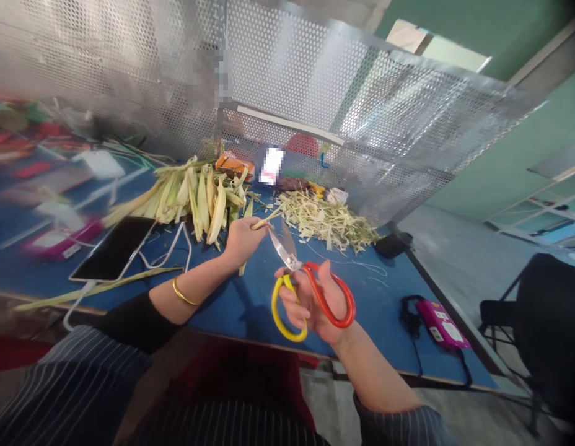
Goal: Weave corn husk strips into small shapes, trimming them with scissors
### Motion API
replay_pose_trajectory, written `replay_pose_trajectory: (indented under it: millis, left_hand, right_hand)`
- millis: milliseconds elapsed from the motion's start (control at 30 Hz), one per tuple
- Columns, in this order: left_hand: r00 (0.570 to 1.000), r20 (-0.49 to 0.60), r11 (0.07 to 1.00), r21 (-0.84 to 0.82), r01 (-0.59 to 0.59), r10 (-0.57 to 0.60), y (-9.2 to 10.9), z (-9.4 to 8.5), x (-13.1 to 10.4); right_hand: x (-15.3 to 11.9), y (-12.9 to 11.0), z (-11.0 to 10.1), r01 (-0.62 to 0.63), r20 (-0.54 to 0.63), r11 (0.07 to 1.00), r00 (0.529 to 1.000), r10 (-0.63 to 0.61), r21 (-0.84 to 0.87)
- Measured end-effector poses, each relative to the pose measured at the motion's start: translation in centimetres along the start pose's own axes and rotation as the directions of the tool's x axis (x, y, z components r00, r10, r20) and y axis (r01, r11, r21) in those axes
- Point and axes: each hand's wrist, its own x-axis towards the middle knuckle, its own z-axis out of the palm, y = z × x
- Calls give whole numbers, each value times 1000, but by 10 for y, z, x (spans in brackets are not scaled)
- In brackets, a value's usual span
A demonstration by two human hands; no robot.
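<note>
My right hand (pixel 315 303) grips scissors (pixel 293 263) with one red and one yellow handle; the blades are spread apart and point up and left. In my left hand (pixel 245 240), fingers pinched, is a thin pale strip of dried leaf (pixel 267 219), close to the blade tips. Long yellow-green leaves (pixel 199 198) lie bunched behind my left hand. Beyond the scissors spreads a pile of short cut leaf pieces (pixel 322 217). A long leaf strip (pixel 101 287) rests on the blue table near my left forearm.
On the blue table (pixel 362 316) are a phone (pixel 113 251) with a white cable, a pink-purple box (pixel 442 324) with a black cable, and a dark round object (pixel 393 244). A perforated metal screen (pixel 306 74) stands behind. At right is a black chair (pixel 543 328).
</note>
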Motion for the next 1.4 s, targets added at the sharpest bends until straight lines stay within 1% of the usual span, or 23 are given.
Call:
replay_pose_trajectory:
  millis: [200, 367, 500, 633, 767, 833, 867, 900, 933, 967, 1000, 1033, 1067, 1100, 1133, 1167, 1200, 1233, 1267, 1300, 1333, 1367, 1400]
  left_hand:
    - [999, -10, 997, 60, -50, 51, -2, 2, 0]
    - [998, -4, 997, 47, -68, 68, 0, 2, -1]
    - [998, 14, 997, 38, -63, 63, 3, 1, -2]
    - [999, 34, 1000, -13, 17, -16, 4, 1, -1]
    - [992, 70, 989, -98, 107, -100, 6, 2, 0]
    - [980, 97, 971, -150, 185, -172, 10, 0, 1]
    - [968, 121, 953, -186, 238, -218, 12, -1, 2]
    - [951, 155, 927, -230, 298, -267, 14, -3, 3]
    - [930, 196, 892, -277, 357, -312, 16, -5, 4]
    - [907, 239, 852, -325, 410, -346, 17, -6, 5]
    - [888, 277, 813, -368, 451, -367, 18, -8, 6]
    - [872, 309, 778, -403, 481, -380, 19, -9, 7]
    - [859, 336, 750, -429, 504, -386, 19, -10, 7]
    - [848, 362, 727, -445, 523, -388, 19, -11, 7]
    - [839, 385, 711, -456, 536, -385, 18, -11, 7]
    - [832, 405, 699, -462, 545, -380, 17, -10, 7]
    - [825, 420, 692, -465, 553, -377, 17, -9, 6]
    - [821, 429, 687, -465, 558, -377, 16, -8, 6]
    - [820, 430, 687, -464, 560, -378, 15, -7, 5]
    - [820, 429, 688, -463, 559, -378, 14, -5, 3]
    - [822, 427, 691, -461, 557, -378, 14, -4, 2]
    - [822, 422, 693, -457, 558, -383, 14, -2, 1]
    - [821, 417, 694, -453, 559, -389, 13, -1, -1]
  right_hand:
    - [11, 1, 2, 12, -20, 999, 1000, -12, 31]
    - [18, -3, 7, 38, -50, 998, 998, -35, 56]
    - [21, -6, 5, 40, -49, 995, 998, -35, 90]
    - [22, -5, -1, 34, -64, 995, 998, -28, 91]
    - [20, -8, -3, 72, -121, 997, 990, -67, 34]
    - [19, -11, -5, 84, -186, 993, 978, -97, -77]
    - [18, -13, -7, 82, -239, 978, 963, -127, -190]
    - [17, -15, -10, 52, -306, 929, 936, -174, -368]
    - [17, -16, -15, -13, -370, 825, 898, -239, -565]
    - [17, -18, -20, -102, -416, 681, 853, -315, -725]
    - [17, -18, -26, -210, -438, 502, 808, -394, -839]
    - [17, -19, -32, -312, -436, 323, 775, -456, -893]
    - [17, -18, -38, -404, -417, 140, 760, -499, -904]
    - [16, -18, -42, -472, -391, -27, 762, -517, -881]
    - [16, -17, -46, -511, -360, -184, 777, -516, -839]
    - [15, -17, -47, -528, -325, -340, 802, -501, -778]
    - [15, -18, -48, -513, -290, -462, 833, -471, -724]
    - [15, -19, -47, -481, -253, -529, 859, -446, -699]
    - [16, -22, -45, -446, -209, -561, 875, -437, -697]
    - [19, -26, -42, -418, -161, -555, 878, -452, -720]
    - [22, -30, -39, -391, -119, -506, 865, -487, -769]
    - [28, -34, -36, -361, -102, -404, 838, -536, -840]
    - [34, -38, -34, -316, -118, -244, 799, -590, -917]
